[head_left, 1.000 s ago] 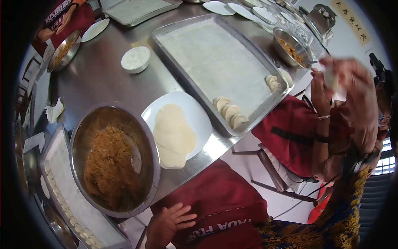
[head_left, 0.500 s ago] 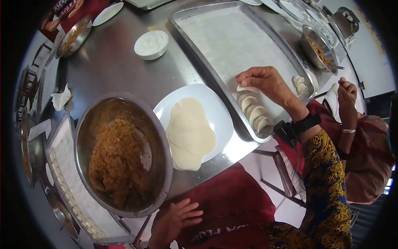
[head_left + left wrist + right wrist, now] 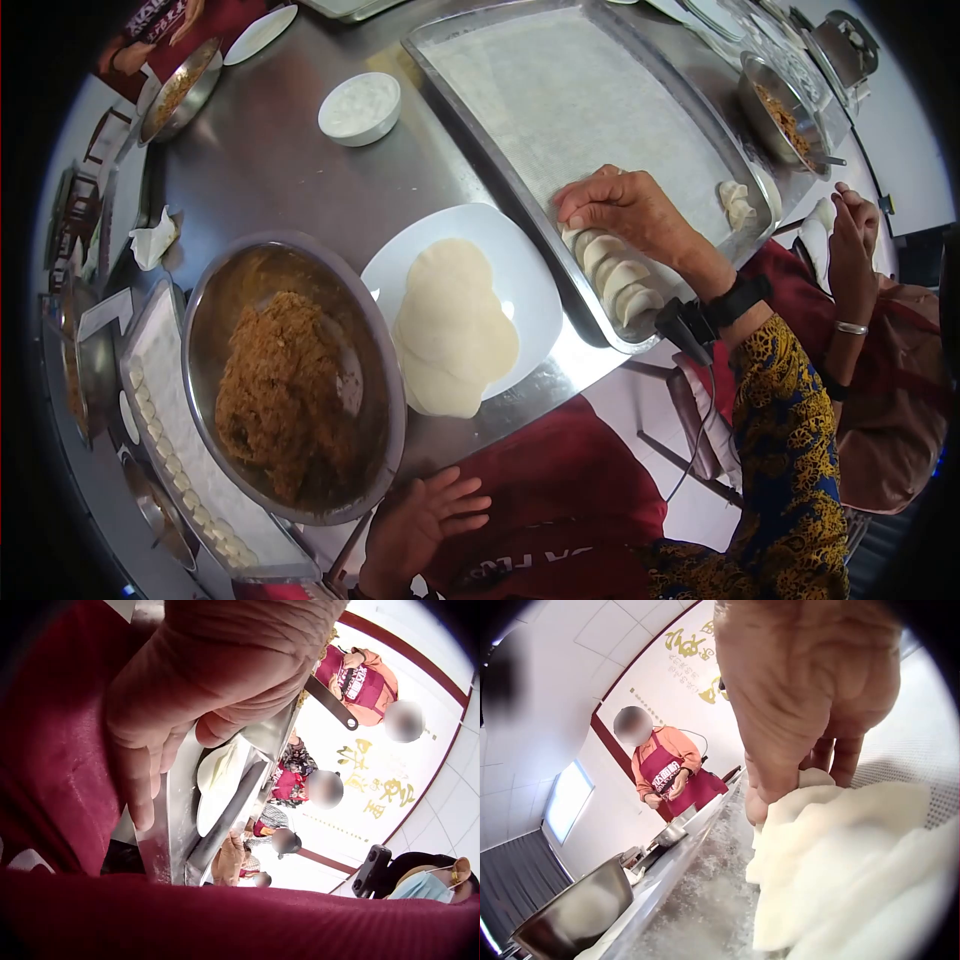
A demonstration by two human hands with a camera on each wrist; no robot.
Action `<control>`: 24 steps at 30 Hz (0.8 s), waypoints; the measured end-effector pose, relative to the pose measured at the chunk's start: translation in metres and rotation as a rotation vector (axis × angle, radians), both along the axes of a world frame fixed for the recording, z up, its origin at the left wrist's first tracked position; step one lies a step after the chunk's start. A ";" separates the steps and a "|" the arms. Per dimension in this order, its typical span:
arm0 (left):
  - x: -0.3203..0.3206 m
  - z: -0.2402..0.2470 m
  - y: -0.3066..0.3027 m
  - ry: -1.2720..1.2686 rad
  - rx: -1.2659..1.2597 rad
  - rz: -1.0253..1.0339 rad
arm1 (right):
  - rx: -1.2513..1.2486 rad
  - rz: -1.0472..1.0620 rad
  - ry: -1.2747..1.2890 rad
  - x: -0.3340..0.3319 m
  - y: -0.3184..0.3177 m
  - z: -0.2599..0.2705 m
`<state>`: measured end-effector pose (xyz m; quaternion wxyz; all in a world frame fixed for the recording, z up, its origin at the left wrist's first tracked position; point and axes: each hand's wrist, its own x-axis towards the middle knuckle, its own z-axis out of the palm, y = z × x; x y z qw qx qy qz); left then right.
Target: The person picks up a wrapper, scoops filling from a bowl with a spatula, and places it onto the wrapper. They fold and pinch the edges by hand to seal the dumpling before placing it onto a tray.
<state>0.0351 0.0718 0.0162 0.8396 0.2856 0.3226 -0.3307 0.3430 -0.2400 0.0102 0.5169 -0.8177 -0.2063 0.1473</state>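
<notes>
In the head view my right hand (image 3: 635,215) is over the near corner of the large tray (image 3: 500,165), at the far end of a row of folded dumplings (image 3: 618,280). The right wrist view shows its fingers pinching a dumpling (image 3: 816,778) against the row. My left hand (image 3: 420,530), fingers spread and holding nothing, hangs by the table edge below the steel bowl of brown filling (image 3: 280,390). Round dough wrappers (image 3: 455,320) overlap on a white plate (image 3: 535,270) between bowl and tray.
A small white bowl of flour (image 3: 360,108) stands beyond the plate. At the left lies a narrow tray (image 3: 270,560) with many small pieces. A person's hands (image 3: 850,235) are at the right, beside another filling bowl (image 3: 785,125). More dumplings (image 3: 736,205) sit at the tray's right edge.
My right hand has come from the far right down to the row in the tray, bringing a dumpling to its end. My left hand has stayed low by the table edge.
</notes>
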 end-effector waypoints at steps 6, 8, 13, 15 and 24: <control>0.001 0.007 -0.005 -0.064 -0.016 0.047 | 0.025 0.025 0.040 -0.001 -0.001 0.003; 0.000 0.011 -0.007 -0.096 0.025 0.038 | 0.012 0.000 0.095 -0.003 -0.001 0.008; -0.005 0.017 -0.015 -0.123 0.041 0.113 | -0.190 -0.093 -0.303 -0.022 0.006 0.022; -0.007 0.018 -0.018 -0.175 0.056 0.100 | -0.176 -0.092 -0.339 -0.043 0.027 0.033; -0.018 0.014 -0.027 -0.226 0.053 0.164 | -0.141 0.062 -0.671 -0.114 0.118 -0.003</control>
